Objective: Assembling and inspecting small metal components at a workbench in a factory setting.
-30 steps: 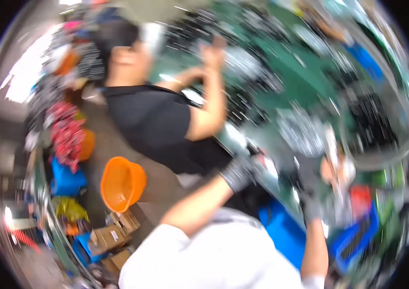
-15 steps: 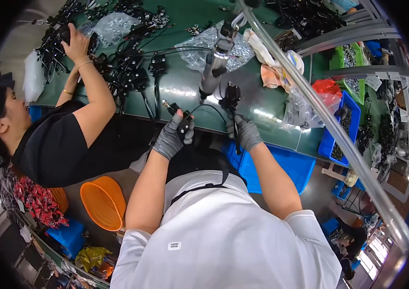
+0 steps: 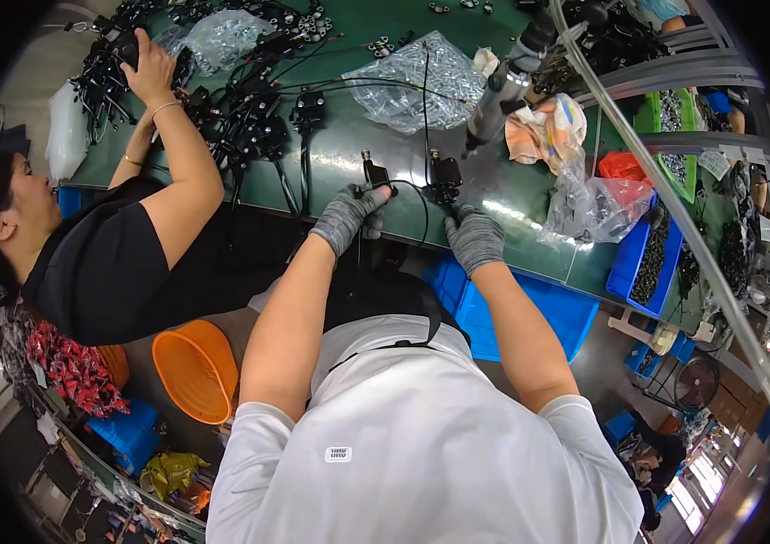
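Left hand: the gloved left hand (image 3: 350,218) pinches the block between thumb and fingers; it has moved farther in over the desk (image 3: 530,195) and nearer the lever.
Block: the black block (image 3: 374,174) stands nearly upright above the glove, brass end up, where half a second ago it slanted to the left.
Right hand: the gloved right hand (image 3: 476,240) has its fingers closed on the lower end of the lever.
Lever: the black lever (image 3: 445,179) sits above the glove, near the desk's front edge; the gap to the block has narrowed.
Cable: a thin black cable (image 3: 426,218) loops between the two parts, now hanging lower.
Driver: the grey driver (image 3: 500,98) has swung right, from across the clear bag (image 3: 403,86) to beside the cloth (image 3: 543,134).
Co-worker: the co-worker's raised hand (image 3: 151,72) still holds a black part.
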`<state>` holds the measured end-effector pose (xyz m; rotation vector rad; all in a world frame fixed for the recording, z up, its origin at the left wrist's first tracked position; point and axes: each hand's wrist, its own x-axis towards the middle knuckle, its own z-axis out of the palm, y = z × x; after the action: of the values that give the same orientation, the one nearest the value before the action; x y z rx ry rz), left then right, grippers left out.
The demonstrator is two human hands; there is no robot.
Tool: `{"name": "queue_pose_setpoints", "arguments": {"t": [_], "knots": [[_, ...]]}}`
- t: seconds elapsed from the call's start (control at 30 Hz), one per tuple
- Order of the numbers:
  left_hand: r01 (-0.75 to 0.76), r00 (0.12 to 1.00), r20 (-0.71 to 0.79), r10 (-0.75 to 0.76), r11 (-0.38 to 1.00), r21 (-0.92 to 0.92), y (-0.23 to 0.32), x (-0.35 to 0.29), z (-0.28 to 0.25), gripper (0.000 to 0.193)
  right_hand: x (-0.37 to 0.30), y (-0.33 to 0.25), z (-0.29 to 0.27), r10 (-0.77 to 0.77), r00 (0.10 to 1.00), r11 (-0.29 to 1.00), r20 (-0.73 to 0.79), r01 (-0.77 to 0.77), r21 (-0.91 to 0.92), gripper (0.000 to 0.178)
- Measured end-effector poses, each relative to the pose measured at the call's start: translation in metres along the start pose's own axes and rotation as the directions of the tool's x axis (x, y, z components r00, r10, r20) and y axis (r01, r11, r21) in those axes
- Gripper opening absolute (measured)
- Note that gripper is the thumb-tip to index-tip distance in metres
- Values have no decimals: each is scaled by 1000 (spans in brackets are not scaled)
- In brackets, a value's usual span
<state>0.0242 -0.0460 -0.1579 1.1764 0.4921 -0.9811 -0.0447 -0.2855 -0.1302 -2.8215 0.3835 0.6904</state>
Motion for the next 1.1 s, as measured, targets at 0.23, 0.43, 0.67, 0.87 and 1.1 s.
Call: {"name": "queue_pose_setpoints", "arguments": {"t": [0.23, 0.43, 0.67, 0.87, 1.1], "knots": [[-181, 650, -171, 740, 370, 911, 6, -14, 27, 79, 5, -24, -33, 25, 987, 991, -157, -5, 130, 38], [-195, 528, 258, 809, -180, 964, -3, 1, 28, 43, 46, -48, -65, 67, 934, 952, -351, 46, 304, 59], [-553, 494, 87, 865, 236, 799, -45, 53, 15, 32, 55, -30, -40, -221, 917, 952, -332, 277, 133, 43], [-304, 732, -156, 663, 523, 796, 15, 22, 34, 44, 85, -5, -14, -42, 901, 844, -432, 264, 467, 20], [-141, 794, -357, 492, 720, 679, 18, 54, 37, 29, 72, -7, -82, -9, 955, 615, -295, 238, 751, 35]]}}
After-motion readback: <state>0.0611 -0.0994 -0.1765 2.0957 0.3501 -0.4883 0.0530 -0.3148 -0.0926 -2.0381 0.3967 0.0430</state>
